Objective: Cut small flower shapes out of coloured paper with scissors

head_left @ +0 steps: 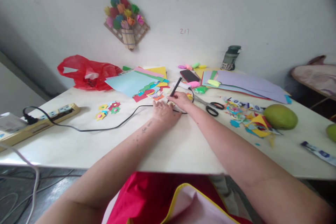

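Over the white counter (173, 157), your right hand (182, 100) pinches a slim black pen (176, 86); left hand (165, 113), hold unclear. Likely marking; next stroke needs steadiness.

White tbl (105, 150) holds red plastic bag (89, 73), pwr strip (39, 128), ppr flowers (102, 113), scissors (206, 104) & green fruit (280, 116).

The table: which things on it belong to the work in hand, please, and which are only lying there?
Probably for the work:
- black pen, held in the right hand
- coloured paper
- flower shapes
- scissors

Probably only lying there:
- phone
- bottle
- green fruit
- red bag
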`<move>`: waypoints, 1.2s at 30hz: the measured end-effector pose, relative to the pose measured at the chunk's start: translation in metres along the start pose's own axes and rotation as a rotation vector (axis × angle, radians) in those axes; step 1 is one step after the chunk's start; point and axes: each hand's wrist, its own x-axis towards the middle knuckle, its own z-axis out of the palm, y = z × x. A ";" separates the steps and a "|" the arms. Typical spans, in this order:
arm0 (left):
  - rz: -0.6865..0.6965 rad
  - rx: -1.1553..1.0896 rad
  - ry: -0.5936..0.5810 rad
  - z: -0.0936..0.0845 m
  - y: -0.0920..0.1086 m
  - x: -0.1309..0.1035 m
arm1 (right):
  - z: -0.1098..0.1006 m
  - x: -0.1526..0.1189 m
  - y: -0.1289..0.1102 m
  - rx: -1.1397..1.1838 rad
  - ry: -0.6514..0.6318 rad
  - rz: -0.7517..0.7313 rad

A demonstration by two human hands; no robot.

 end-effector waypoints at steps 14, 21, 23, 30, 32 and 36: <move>0.002 -0.022 0.003 -0.002 0.001 0.000 | 0.000 0.002 0.000 -0.002 -0.002 -0.006; 0.002 -0.029 0.019 -0.001 0.001 0.000 | -0.001 0.000 -0.003 0.003 0.008 0.006; 0.001 -0.033 0.021 0.000 0.001 0.000 | -0.001 0.000 -0.004 0.001 0.013 0.008; -0.003 -0.028 0.022 -0.002 0.001 -0.001 | -0.002 0.000 -0.004 -0.023 0.026 0.018; -0.002 -0.030 0.019 -0.002 0.001 -0.001 | -0.001 0.001 -0.002 -0.038 0.034 0.009; 0.004 -0.030 0.023 0.000 0.001 0.000 | 0.000 0.002 0.002 -0.049 0.047 -0.005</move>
